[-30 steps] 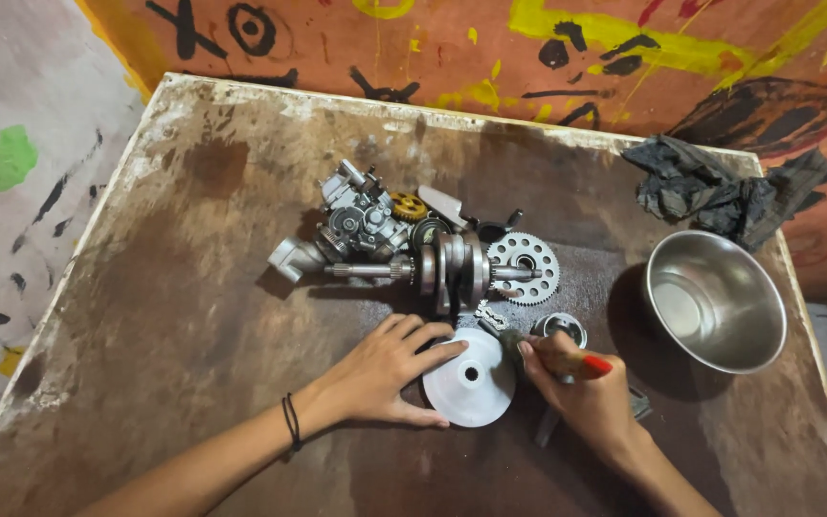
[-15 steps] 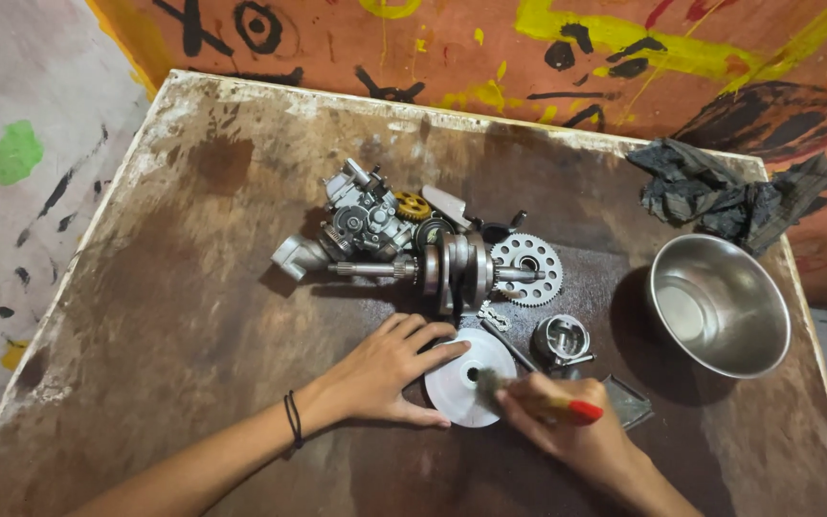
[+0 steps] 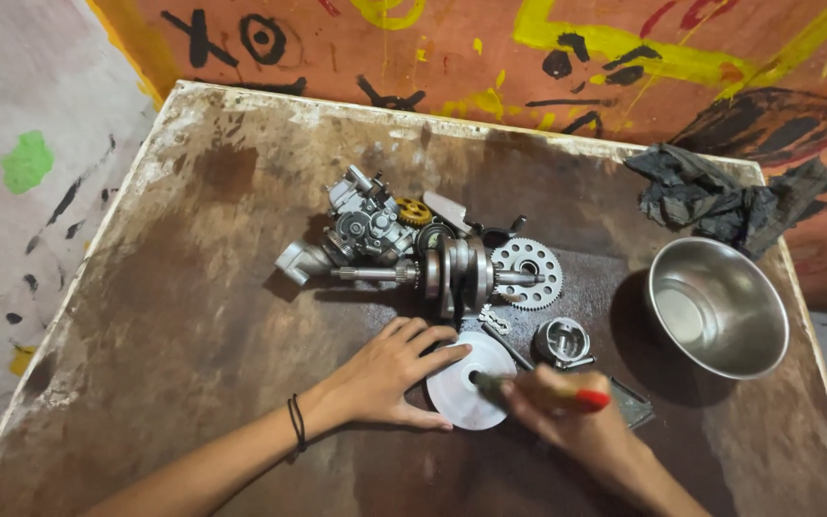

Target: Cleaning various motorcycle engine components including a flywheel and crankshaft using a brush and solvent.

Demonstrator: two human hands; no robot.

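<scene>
Fingers of the left hand (image 3: 390, 369) lie spread flat, gripping nothing, pressing the round pale metal disc (image 3: 471, 391) to the stained brown worktop (image 3: 174, 316) near its front edge, seemingly to stop it sliding. The right hand (image 3: 567, 416) is curled around a red-handled brush (image 3: 538, 391), tip at the disc's centre hole. Behind lies a grey crankshaft (image 3: 457, 273); a steel bowl (image 3: 715, 306) sits by the right edge.

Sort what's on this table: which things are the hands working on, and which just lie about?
In hand:
left hand steadying the round metal disc
right hand holding a red-handled tool to the disc's centre

Lying about:
steel bowl
dark rag
toothed sprocket
carburettor
piston
</scene>
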